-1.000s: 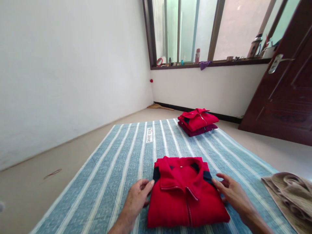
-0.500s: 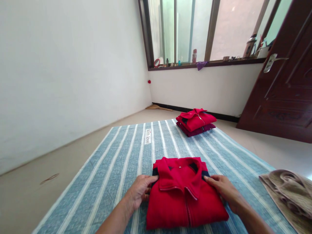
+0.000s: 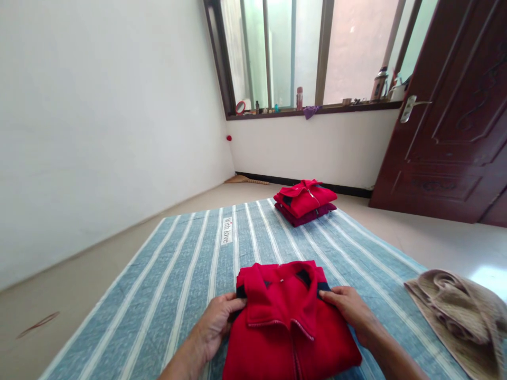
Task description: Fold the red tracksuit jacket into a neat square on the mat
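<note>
A folded red zip-up jacket (image 3: 273,338) with dark navy shoulder patches lies right in front of me, its collar turned away from me. My left hand (image 3: 217,319) grips its left side at the navy patch, thumb on top and fingers tucked under the edge. On the opposite side my right hand (image 3: 348,309) pinches the jacket in the same way, with its other fingers partly hidden. Farther off, a second folded red jacket (image 3: 307,198) rests on a dark maroon folded garment (image 3: 304,216).
Beneath the clothes spreads a blue-and-white striped cover (image 3: 190,264) printed "With love". A crumpled brown cloth (image 3: 455,311) sits at its right edge. Beyond are a dark red door (image 3: 443,158), a window sill (image 3: 336,108) holding bottles, and a broom (image 3: 245,180) on the floor.
My view has turned slightly right, so everything sits farther left in the picture. Both hands keep their hold on the jacket, which appears a little lower.
</note>
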`<state>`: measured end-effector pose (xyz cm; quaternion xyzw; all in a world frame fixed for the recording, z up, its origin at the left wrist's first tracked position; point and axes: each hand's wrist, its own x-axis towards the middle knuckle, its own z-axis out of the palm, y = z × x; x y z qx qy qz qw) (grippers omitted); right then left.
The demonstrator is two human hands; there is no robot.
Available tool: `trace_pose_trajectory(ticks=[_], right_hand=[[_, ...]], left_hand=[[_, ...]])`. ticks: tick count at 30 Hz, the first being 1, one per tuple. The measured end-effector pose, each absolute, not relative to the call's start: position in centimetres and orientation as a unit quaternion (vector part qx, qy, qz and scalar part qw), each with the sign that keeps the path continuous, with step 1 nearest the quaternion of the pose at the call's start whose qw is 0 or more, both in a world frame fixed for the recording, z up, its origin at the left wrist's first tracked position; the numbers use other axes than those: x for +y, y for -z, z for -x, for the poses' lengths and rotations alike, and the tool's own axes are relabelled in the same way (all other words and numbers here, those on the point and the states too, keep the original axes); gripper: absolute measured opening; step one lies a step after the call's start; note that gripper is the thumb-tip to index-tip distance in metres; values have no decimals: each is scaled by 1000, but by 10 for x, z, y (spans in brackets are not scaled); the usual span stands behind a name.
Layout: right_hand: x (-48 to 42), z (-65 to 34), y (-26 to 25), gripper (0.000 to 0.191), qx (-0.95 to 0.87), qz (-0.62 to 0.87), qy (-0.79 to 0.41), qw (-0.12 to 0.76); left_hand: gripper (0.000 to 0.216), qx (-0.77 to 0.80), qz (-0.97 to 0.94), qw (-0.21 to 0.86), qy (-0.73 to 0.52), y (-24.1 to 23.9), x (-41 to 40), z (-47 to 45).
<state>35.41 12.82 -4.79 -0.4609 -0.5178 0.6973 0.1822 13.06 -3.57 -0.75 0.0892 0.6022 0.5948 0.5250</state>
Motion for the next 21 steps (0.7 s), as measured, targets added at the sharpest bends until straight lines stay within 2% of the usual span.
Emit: trace_pose_trajectory(ticks=[7,13,17,21], right_hand=[[128,-352,56,29,-379,407,-800,225],[129,-349,45,20,-331,351,-852,202],[147,-353,38,17,-338,311,-865,203],[193,-361,23,24,-395,291,-845,212]], left_hand=[[24,548,-54,558,-622,11,-36,-133],[31,529,-52,557,-638,8,-33,-132],[40,514,-72,541,-662,-3,-19,-136],[43,496,-100,529,-681,-7,19,-141]])
